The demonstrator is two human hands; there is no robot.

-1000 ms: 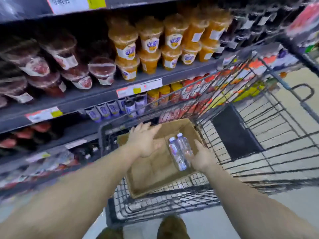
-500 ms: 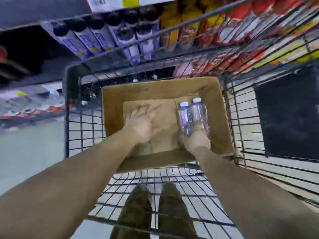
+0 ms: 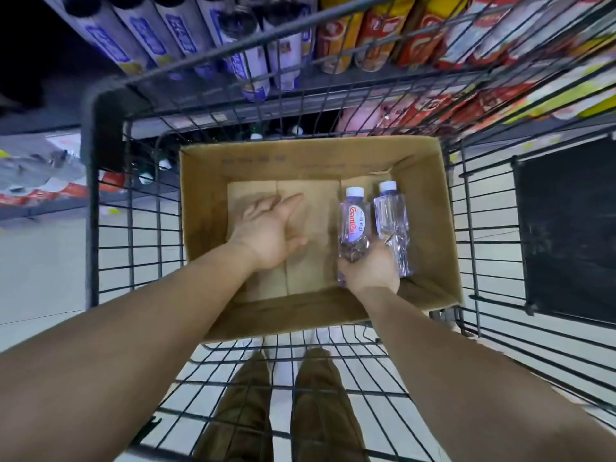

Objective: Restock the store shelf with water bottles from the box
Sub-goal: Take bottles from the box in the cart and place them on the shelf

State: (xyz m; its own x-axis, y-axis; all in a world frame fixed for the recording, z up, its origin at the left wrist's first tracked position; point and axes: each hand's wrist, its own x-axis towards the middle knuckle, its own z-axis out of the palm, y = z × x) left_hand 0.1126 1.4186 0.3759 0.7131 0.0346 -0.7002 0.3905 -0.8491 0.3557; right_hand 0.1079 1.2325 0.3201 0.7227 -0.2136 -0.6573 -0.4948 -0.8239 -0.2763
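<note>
An open cardboard box (image 3: 430, 208) sits inside a wire shopping cart (image 3: 140, 201). Two clear water bottles with white caps lie in its right half. My right hand (image 3: 370, 271) grips the base of the left bottle (image 3: 354, 225), which has a red-lettered label. The second bottle (image 3: 391, 221) lies just right of it, touching my hand's edge. My left hand (image 3: 270, 231) hovers over the bare box floor with fingers spread and holds nothing.
Beyond the cart's far rim, a store shelf (image 3: 233, 111) holds white-and-blue bottles (image 3: 246, 61) and orange and red packs (image 3: 373, 35). A black panel (image 3: 566, 228) stands on the cart's right side. My shoes (image 3: 283, 411) show through the cart's floor grid.
The view tilted down from the shelves onto the cart. Both hands went down into the box, and my right hand closed on the left bottle's base.
</note>
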